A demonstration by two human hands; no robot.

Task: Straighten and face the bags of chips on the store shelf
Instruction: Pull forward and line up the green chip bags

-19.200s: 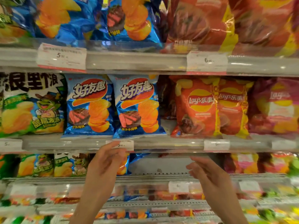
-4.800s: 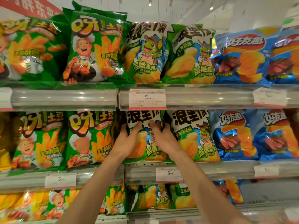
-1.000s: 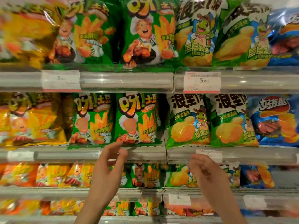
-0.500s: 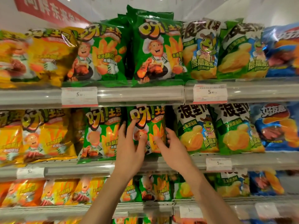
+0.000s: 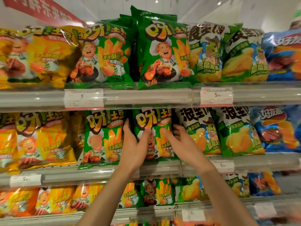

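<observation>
Green chip bag [image 5: 154,126]: middle shelf, second green bag from the left in its row, upright, front panel facing out, cartoon chef partly covered by the hands. Its lower edge sits behind the clear shelf lip [image 5: 161,167].

Left hand [image 5: 133,147]: pressed against the bag's left side, fingers reaching up along the edge into the gap beside the neighbouring green bag [image 5: 104,137], thumb laid across the front. Grasping the bag.

Right hand [image 5: 182,144]: on the bag's right side, fingers curled round the edge next to the white-and-green frog bag [image 5: 200,132], thumb across the front panel. Grasping the same bag.

Same shelf, left to right: yellow bags [image 5: 42,139], slightly blurred; the two green bags; two frog bags, the second [image 5: 237,132] turned a little; a blue bag [image 5: 276,128] at the right.

Top shelf: yellow bags at the left, two green chef bags [image 5: 162,53] with more standing behind them, two frog bags, a blue bag at the far right edge. Price tags [image 5: 215,96] hang on the rail below.

Lower shelf: orange, green and blue bags, smaller in view, partly hidden by both forearms.

Red banner [image 5: 40,12]: upper left, above the shelving, text cut off.
</observation>
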